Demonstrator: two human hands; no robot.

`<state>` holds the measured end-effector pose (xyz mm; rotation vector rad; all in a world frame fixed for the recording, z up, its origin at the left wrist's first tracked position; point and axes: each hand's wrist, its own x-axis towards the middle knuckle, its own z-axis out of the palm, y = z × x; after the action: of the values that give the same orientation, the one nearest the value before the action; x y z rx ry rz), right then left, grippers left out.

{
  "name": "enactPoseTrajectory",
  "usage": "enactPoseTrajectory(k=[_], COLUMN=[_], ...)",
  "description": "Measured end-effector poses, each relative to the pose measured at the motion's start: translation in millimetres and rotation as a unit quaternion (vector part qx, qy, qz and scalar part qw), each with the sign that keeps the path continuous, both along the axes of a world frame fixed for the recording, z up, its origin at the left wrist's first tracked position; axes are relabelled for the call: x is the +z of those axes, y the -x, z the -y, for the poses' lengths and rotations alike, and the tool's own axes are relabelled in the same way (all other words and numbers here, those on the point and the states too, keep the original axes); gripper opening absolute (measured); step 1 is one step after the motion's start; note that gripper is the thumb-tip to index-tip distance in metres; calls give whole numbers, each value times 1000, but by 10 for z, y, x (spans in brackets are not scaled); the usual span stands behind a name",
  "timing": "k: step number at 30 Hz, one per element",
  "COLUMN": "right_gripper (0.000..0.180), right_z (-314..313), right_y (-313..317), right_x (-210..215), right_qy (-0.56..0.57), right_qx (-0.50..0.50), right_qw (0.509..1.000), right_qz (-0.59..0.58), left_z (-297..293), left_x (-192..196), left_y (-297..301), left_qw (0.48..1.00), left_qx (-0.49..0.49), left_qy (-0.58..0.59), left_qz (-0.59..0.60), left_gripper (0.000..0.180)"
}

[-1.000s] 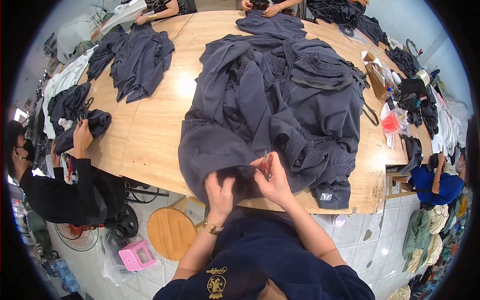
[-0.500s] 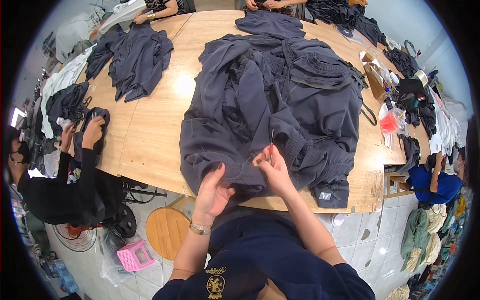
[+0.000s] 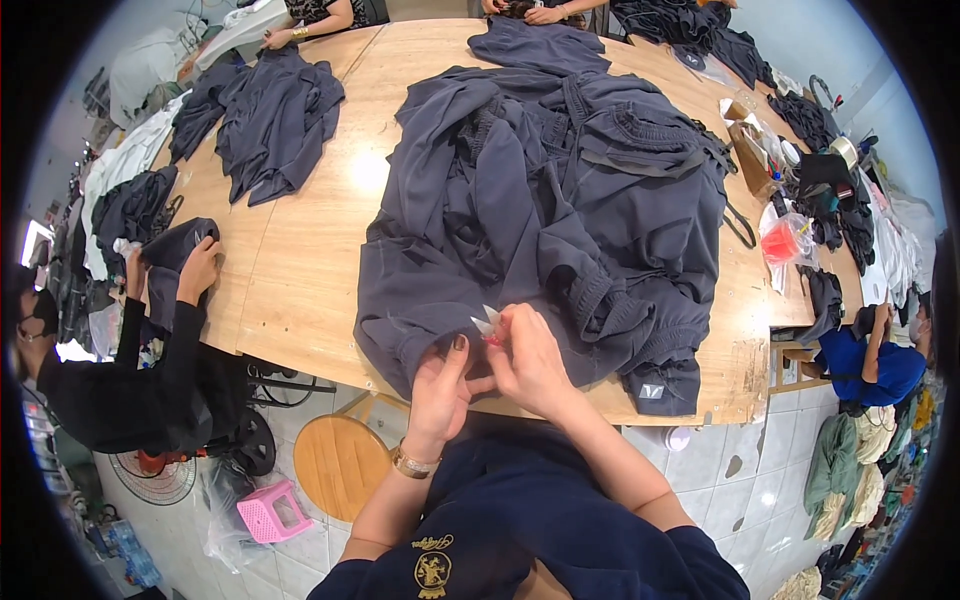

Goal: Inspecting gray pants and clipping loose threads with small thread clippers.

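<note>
A large heap of dark grey garments, some with gathered elastic waistbands, covers the table in front of me. At its near edge, my left hand has the hem of one garment between thumb and fingers; part of that grip is hidden. Right beside it, my right hand is closed around small red-handled thread snips. Their two pointed blades are spread apart and point up and left over the cloth, close to my left thumb.
Wooden table with more dark garments at the far left. A cardboard box and a red drink cup stand on the right. Below are a round stool and pink plastic stool. Several people work around.
The snips have turned from pointing away to pointing left, and their blades now show spread. My hands have come closer together. The person at left has raised and shifted a dark garment.
</note>
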<state>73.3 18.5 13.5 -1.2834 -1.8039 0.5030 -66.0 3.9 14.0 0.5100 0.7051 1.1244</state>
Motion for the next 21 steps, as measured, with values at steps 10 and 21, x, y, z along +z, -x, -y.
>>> enactPoseTrajectory(k=[10,21], right_gripper=[24,30], right_z=[217,100], right_y=[-132,-150], right_x=[46,64], right_qy=[74,-3], right_qx=[80,-38], right_qw=[980,972], right_qz=[-165,-231], left_z=[-59,-64], left_x=[-71,-7], left_y=[31,6], left_qw=[997,998], left_qx=[58,53], left_qy=[17,-8], left_qz=[39,32], left_gripper=[23,27])
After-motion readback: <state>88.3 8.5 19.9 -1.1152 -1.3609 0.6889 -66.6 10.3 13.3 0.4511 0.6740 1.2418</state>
